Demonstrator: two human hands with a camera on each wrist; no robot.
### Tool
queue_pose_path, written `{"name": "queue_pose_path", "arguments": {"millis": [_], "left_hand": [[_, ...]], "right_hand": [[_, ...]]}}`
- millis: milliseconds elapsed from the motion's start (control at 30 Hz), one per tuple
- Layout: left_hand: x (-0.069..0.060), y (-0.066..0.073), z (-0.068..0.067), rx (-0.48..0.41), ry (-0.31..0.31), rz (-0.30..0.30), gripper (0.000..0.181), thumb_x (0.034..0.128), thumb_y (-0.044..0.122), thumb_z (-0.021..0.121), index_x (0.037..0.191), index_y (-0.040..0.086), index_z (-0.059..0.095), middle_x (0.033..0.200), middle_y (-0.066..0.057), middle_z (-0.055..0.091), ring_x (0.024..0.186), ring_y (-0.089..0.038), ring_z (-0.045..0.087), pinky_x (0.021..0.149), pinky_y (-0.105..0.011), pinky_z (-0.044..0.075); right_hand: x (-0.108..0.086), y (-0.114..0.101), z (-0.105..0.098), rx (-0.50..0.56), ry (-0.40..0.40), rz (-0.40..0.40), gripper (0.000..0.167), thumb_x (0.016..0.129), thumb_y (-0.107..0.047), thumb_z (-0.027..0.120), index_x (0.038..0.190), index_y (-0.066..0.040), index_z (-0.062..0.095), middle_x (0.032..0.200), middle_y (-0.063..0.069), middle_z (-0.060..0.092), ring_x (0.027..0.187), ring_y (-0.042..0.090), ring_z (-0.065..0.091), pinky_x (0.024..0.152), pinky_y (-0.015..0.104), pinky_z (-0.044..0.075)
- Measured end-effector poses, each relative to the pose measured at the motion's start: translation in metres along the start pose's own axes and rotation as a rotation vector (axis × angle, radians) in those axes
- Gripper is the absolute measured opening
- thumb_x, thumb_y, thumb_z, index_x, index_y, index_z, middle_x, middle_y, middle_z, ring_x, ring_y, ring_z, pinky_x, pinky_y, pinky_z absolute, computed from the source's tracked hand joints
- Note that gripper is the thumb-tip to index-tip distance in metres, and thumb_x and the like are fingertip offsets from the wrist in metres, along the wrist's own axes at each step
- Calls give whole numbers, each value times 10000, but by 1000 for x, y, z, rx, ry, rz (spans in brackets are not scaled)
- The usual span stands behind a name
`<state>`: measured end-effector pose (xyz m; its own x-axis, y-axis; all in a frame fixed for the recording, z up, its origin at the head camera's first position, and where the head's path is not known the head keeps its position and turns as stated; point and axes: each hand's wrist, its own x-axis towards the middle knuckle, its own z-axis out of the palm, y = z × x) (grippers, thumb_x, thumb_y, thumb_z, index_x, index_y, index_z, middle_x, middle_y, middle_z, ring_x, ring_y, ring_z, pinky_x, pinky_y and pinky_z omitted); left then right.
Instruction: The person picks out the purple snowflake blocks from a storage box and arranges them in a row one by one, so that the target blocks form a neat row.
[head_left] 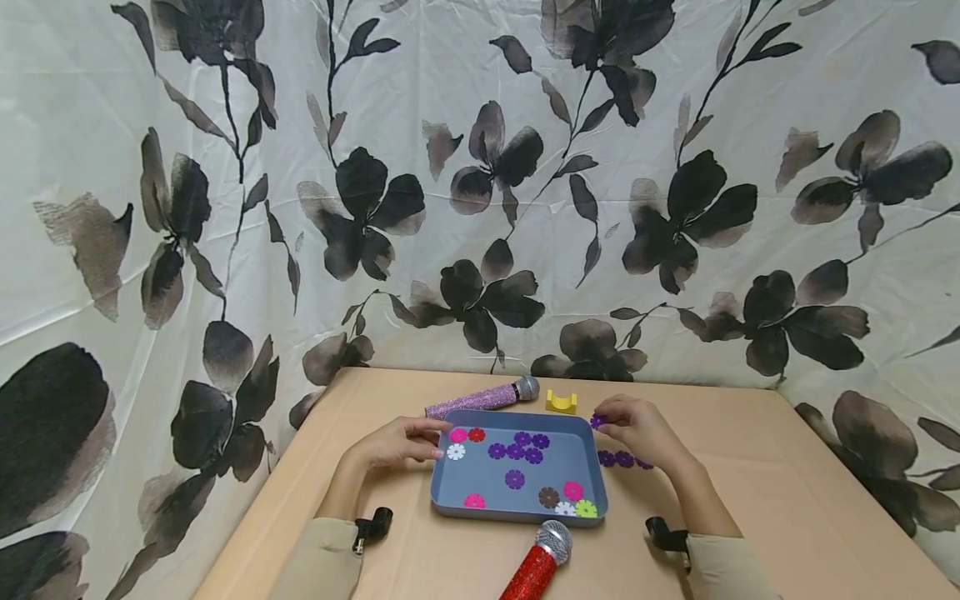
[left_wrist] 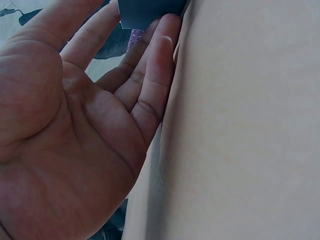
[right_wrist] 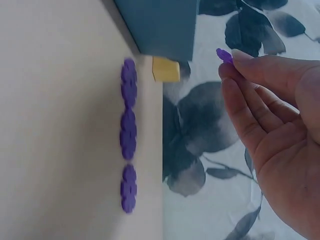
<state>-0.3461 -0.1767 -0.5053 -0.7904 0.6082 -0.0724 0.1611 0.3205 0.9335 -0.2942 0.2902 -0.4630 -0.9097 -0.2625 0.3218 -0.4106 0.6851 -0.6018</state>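
Observation:
My right hand (head_left: pixel 639 427) is raised beside the tray's right edge, pinching a purple flower-shaped disc (right_wrist: pixel 224 55) between thumb and fingertip. Below it, three more purple flower discs (right_wrist: pixel 128 134) form a row on the table. My left hand (head_left: pixel 397 443) rests at the left side of the blue-grey tray (head_left: pixel 517 510), its fingers mostly straight and touching the rim. Inside the tray lie several purple flower discs (head_left: pixel 515 451), along with pink (head_left: pixel 474 501), red (head_left: pixel 476 434), white (head_left: pixel 455 452), brown (head_left: pixel 549 497) and green (head_left: pixel 586 507) ones.
Behind the tray lies a purple glitter microphone (head_left: pixel 480 400), with a small yellow cradle-shaped piece (head_left: pixel 561 403) to its right. A red glitter microphone (head_left: pixel 534 567) lies at the tray's front. Floral cloth (head_left: pixel 480 208) hangs behind the table (head_left: pixel 750 450).

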Motion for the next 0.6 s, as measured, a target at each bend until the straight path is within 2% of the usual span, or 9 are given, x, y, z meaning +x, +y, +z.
{"name": "queue_pose_path", "arguments": {"millis": [233, 467, 600], "left_hand": [[1, 0, 0, -11, -1, -6, 576, 926, 176, 804, 1451, 58, 600, 1205, -180, 697, 937, -168, 627, 766, -278, 553], [0, 1, 1, -13, -3, -4, 571, 924, 165, 803, 1448, 54, 603, 1176, -164, 699, 911, -165, 613, 740, -267, 536], [0, 1, 0, 0, -3, 0, 572, 924, 168, 804, 1448, 55, 603, 1167, -154, 700, 904, -166, 608, 736, -265, 531]], "right_hand": [[-8, 15, -20, -6, -19, 71, 213, 912, -36, 776, 1123, -56, 770, 1090, 74, 738, 945, 181, 695, 811, 232, 577], [-18, 32, -36, 26, -72, 141, 234, 899, -21, 774, 1130, 9, 753, 1053, 107, 755, 884, 144, 681, 766, 225, 570], [-24, 42, -45, 14, -124, 153, 249, 869, 34, 761, 1116, 47, 743, 1033, 130, 754, 871, 157, 666, 745, 233, 563]]}}
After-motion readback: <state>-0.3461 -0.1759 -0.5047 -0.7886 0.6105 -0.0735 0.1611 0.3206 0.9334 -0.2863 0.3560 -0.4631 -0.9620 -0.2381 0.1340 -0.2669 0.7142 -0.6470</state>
